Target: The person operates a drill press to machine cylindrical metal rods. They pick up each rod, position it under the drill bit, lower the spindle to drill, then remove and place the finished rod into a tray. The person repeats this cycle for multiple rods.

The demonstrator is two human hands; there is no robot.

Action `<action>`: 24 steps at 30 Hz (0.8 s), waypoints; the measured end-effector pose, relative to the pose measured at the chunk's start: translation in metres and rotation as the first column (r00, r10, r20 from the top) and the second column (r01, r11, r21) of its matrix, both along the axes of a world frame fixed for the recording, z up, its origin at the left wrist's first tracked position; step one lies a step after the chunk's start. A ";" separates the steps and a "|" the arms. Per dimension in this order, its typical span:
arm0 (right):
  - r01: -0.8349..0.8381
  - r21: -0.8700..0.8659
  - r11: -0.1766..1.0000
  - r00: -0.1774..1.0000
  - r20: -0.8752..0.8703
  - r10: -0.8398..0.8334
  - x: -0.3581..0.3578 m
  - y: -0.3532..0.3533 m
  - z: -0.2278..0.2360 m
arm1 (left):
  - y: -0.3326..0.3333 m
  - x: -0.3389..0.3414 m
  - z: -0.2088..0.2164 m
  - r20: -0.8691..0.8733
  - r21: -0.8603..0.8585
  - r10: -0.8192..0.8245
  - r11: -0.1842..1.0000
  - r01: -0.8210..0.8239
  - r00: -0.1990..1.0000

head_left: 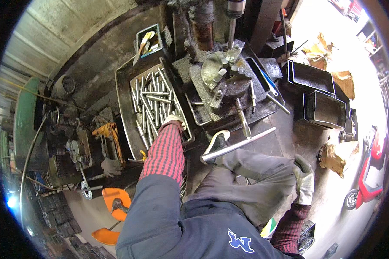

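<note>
My gloved left hand [174,121] reaches to the near right side of a dark metal tray [124,103] full of loose steel pins [153,103]. Its fingers are mostly hidden, so a grip on a pin cannot be made out. On my right knee rests my gloved right hand [305,180], holding nothing, its fingers laid along the trouser leg. In front of me sits a chip-covered machine vise [224,77] with a long handle bar [237,145] on its screw [243,118]. Above it hangs a drill spindle [232,28].
Two empty-looking metal bins [326,108] stand to the right, near crumpled brown paper sacks [339,156]. A brush [143,45] lies over a small box behind the tray. A blue-handled tool [270,83] and loose pins [278,104] lie beside the vise. An orange stool [116,203] is at left.
</note>
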State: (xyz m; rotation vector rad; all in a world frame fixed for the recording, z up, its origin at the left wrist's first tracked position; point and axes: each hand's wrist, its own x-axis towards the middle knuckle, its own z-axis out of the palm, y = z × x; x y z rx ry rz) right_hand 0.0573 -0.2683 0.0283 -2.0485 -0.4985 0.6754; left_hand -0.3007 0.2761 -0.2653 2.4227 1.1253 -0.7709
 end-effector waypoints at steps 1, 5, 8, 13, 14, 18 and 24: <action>-0.055 0.047 0.997 0.998 0.015 0.055 -0.002 0.007 0.002 | -0.003 -0.002 0.008 0.029 -0.012 0.050 0.999 -0.050 0.998; -0.142 0.047 0.989 0.986 0.095 0.137 -0.015 0.033 0.012 | -0.028 -0.011 0.065 0.166 0.064 0.318 0.941 -0.332 0.934; -0.169 0.076 0.983 0.984 0.067 0.164 -0.020 0.037 0.021 | -0.044 -0.014 0.133 0.381 0.024 0.520 0.821 -0.571 0.764; -0.143 0.093 0.985 0.989 -0.025 0.146 -0.025 0.043 0.026 | -0.048 0.017 0.266 0.617 -0.722 0.748 0.413 -0.555 -0.245; -0.135 0.051 0.990 0.989 -0.049 0.137 -0.029 0.046 0.026 | -0.047 0.037 0.287 0.547 -0.828 0.747 0.414 -0.379 -0.379; -0.231 0.153 0.961 0.963 -0.108 0.248 -0.046 0.056 0.031 | -0.041 0.136 0.338 0.757 -0.616 0.589 0.788 -0.009 -0.284; -0.314 0.017 0.949 0.943 0.119 0.310 -0.047 0.048 0.044 | -0.017 0.220 0.315 0.404 -0.898 0.882 0.432 0.076 -0.243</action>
